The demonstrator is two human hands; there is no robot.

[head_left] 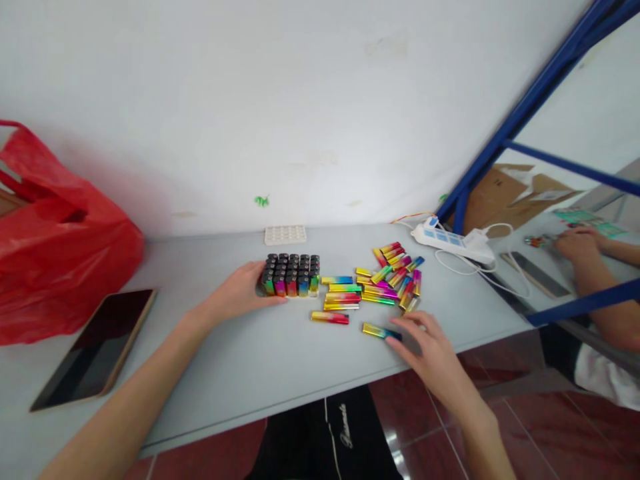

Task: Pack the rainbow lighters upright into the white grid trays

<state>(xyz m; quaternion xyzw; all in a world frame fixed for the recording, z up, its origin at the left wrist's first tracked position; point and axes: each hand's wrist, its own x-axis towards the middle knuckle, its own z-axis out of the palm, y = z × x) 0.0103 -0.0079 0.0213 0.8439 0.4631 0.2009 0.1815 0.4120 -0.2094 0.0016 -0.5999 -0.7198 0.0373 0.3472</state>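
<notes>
While clasping black-topped lighters [293, 275] in half-curled left hand [243, 291] | pinching gold-blue tube [375, 331] by one end with barely parted right hand [431, 350]

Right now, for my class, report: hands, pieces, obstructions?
Left hand clasping upright black-topped pieces. Right fingers at blue end of gold-blue piece. Other loose pieces scattered between.

Your left hand [245, 290] wraps the left end of the lighter block [294, 275]. Right of the block, your right hand [427, 350] pinches a yellow-and-blue piece [374, 330] beside loose coloured pieces [380, 291]; behind the block lies a white tray [285, 235].
</notes>
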